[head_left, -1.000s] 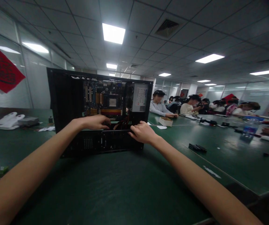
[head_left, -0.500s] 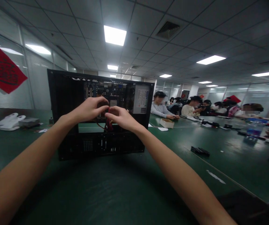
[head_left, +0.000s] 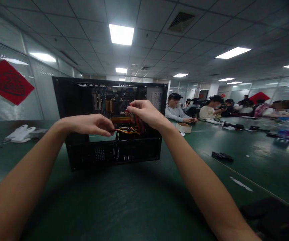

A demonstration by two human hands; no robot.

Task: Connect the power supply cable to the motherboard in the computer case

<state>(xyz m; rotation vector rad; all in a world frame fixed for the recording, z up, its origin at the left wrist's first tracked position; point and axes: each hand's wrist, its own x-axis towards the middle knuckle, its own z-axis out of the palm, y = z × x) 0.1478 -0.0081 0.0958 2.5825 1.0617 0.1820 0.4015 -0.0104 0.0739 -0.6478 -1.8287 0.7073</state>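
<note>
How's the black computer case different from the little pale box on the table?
The case is black; the box is pale. The case looks much bigger than the box. The left hand and right hand hold wires at the case; neither touches the box. Both sit on the green table.

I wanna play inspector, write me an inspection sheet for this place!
Surface: shiny green tabletop.
Things: upright, open black metal computer case; dark circuit board inside.
Clutter: black plastic-looking piece, pale flat strip, small pale box, right of the case.
Hands: left hand pinches thin yellow-and-red wires; right hand holds dark red wires.
Cables: those wires, at the case's open side; ends unclear.
Surroundings: seated people; red diamond-shaped wall hanging.
</note>
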